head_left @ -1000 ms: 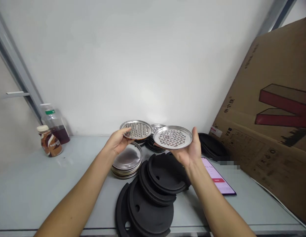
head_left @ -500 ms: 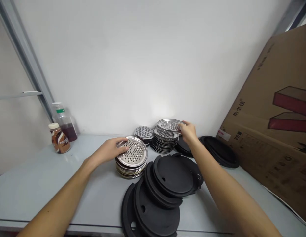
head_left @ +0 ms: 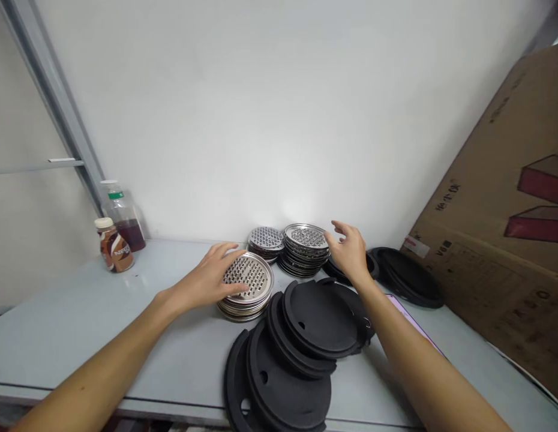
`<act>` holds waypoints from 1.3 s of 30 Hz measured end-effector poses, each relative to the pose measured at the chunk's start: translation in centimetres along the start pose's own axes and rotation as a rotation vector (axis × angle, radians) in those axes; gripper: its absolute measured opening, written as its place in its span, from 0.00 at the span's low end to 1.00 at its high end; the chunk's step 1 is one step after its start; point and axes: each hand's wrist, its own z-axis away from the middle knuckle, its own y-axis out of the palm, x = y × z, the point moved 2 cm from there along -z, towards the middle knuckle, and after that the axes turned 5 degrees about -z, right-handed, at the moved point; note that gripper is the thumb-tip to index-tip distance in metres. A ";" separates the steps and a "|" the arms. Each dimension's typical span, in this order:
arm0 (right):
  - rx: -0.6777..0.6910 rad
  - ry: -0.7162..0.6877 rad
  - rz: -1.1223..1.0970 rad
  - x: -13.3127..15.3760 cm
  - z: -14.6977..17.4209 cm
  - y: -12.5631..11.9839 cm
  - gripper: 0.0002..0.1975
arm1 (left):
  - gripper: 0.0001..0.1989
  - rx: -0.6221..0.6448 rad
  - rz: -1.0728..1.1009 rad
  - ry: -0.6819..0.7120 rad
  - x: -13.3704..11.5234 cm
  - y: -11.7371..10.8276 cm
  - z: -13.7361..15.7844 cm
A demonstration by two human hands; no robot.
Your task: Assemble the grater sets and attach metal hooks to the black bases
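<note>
Three stacks of round perforated metal discs stand on the table. My left hand (head_left: 216,275) is open over the left edge of the front stack (head_left: 254,282), fingers spread, thumb above its top disc; whether it touches cannot be told. Just right of the back stack (head_left: 305,243), my right hand (head_left: 348,247) is open and holds nothing, thumb and fingers apart. A lower stack of discs (head_left: 266,239) sits between these two, near the wall. In front lie several overlapping black round plates (head_left: 324,318) with notched rims and small holes.
More black round pieces (head_left: 407,273) lie at the right beside a large cardboard box (head_left: 499,240). A phone (head_left: 411,318) shows partly under my right forearm. At the left stand a brown bottle (head_left: 116,249) and a clear jug (head_left: 128,225) of dark red liquid. A white wall rises behind.
My right hand has let go of a metal disc, which now lies on top of the back stack. My left hand's fingers have opened off the front stack's top disc. The view has shifted slightly.
</note>
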 end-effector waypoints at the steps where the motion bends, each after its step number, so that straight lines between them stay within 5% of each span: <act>1: 0.002 -0.028 -0.025 0.0 0.8 -0.6 0.21 | 0.36 0.026 0.014 0.035 -0.4 -0.1 0.0; 5: -0.014 0.001 -0.158 -0.2 3.4 -2.4 0.19 | 0.32 0.160 -0.025 0.069 -1.3 -0.4 -0.4; 12: -0.045 0.061 -0.238 -0.4 4.1 -3.7 0.18 | 0.29 0.124 -0.116 0.106 -1.8 -1.4 -1.3; 39: 0.028 0.134 -0.316 -1.1 4.2 -3.1 0.17 | 0.35 0.217 -0.136 0.078 -1.4 -1.5 -1.6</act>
